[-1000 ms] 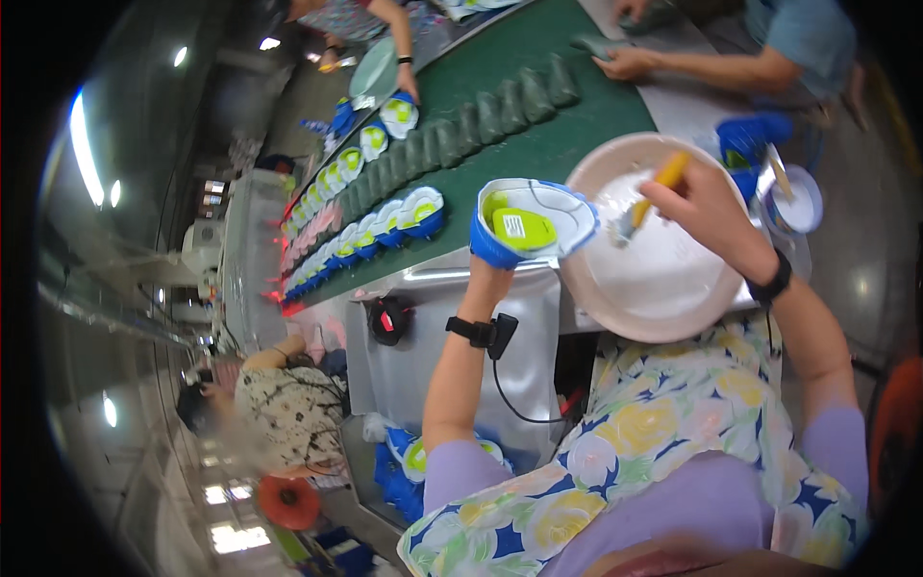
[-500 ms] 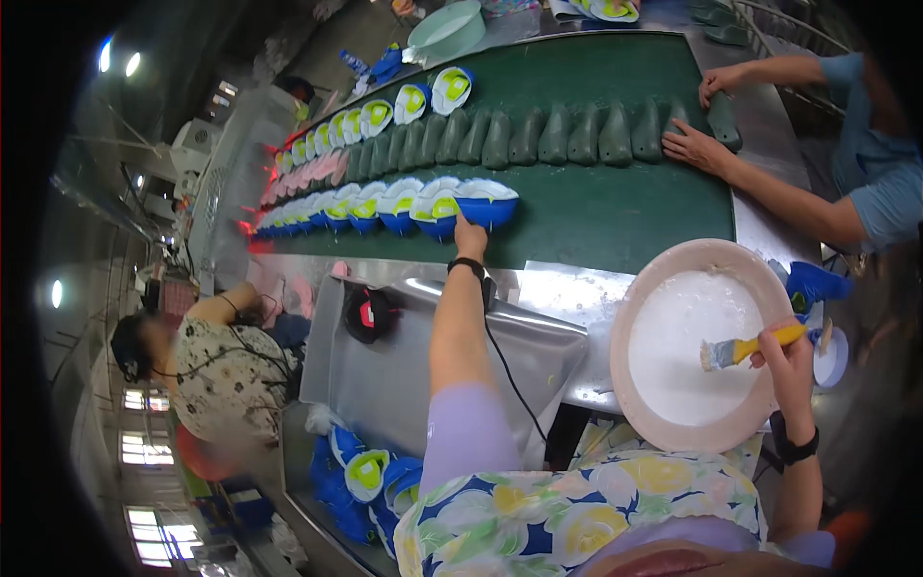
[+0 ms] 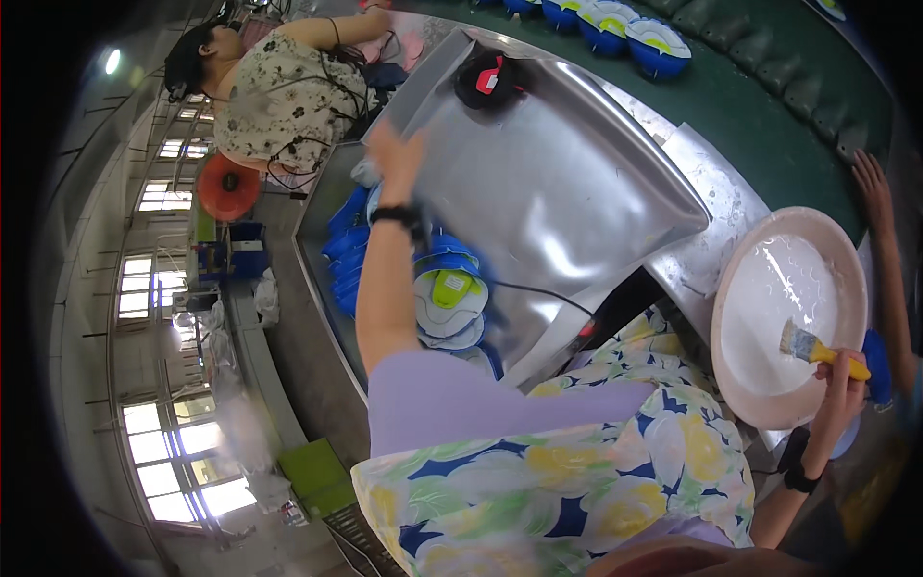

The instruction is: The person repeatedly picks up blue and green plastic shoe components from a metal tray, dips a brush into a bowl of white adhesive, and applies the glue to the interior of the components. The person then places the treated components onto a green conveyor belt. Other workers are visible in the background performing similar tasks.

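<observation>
My right hand (image 3: pixel 841 380) grips a yellow-handled brush (image 3: pixel 812 348) whose bristles rest in a wide round basin (image 3: pixel 760 404) of white glue. My left hand (image 3: pixel 396 157) is blurred and reaches down to the left, over a bin (image 3: pixel 322 221) of blue, white and lime shoe soles (image 3: pixel 447 293) beside a slanted metal sheet (image 3: pixel 558 183). Whether it touches a sole I cannot tell; nothing shows in it. A black band sits on each wrist.
A green conveyor belt (image 3: pixel 769 87) at the top carries blue and lime soles (image 3: pixel 625 29). Another person's hand (image 3: pixel 873 188) rests at its right edge. A seated person (image 3: pixel 279 87) works at upper left. A black and red device (image 3: pixel 492 77) lies on the metal sheet.
My left hand has come off the belt, where it set a sole, and dropped to the bin at my left. The view swung down and left. The brush stays in the basin.
</observation>
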A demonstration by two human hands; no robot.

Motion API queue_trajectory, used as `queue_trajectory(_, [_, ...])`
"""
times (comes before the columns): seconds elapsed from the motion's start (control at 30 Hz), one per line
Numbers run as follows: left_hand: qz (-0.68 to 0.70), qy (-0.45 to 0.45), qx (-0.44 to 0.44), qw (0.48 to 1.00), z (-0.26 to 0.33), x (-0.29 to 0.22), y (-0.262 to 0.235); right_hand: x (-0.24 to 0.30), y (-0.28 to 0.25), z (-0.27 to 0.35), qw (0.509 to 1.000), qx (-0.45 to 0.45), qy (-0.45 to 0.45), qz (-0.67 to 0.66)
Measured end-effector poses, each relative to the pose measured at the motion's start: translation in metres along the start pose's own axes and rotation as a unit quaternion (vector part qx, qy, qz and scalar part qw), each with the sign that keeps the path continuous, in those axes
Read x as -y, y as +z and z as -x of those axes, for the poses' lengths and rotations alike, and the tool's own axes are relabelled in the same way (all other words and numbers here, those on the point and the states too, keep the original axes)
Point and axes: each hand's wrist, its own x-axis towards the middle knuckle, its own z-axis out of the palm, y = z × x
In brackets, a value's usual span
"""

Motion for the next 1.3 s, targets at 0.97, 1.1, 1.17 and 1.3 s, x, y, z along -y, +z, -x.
queue_trajectory(0.97, [0.202, 0.359, 0.380, 0.828, 0.200, -0.278, 0.030, 0.017, 0.043, 0.029, 0.964, 0.077, -0.202, 0.155])
queue_trajectory(1.1, [0.015, 0.472, 0.306, 0.827, 0.196, -0.290, 0.046, 0.006, 0.065, 0.031, 0.915, 0.224, -0.171, 0.290])
queue_trajectory(1.17, [0.065, 0.440, 0.313, 0.839, 0.164, -0.286, 0.044, 0.001, 0.055, 0.034, 0.894, 0.221, -0.218, 0.324])
queue_trajectory(1.3, [0.412, 0.314, 0.399, 0.757, 0.099, -0.299, -0.004, 0.011, 0.004, 0.021, 0.923, 0.097, -0.252, 0.273])
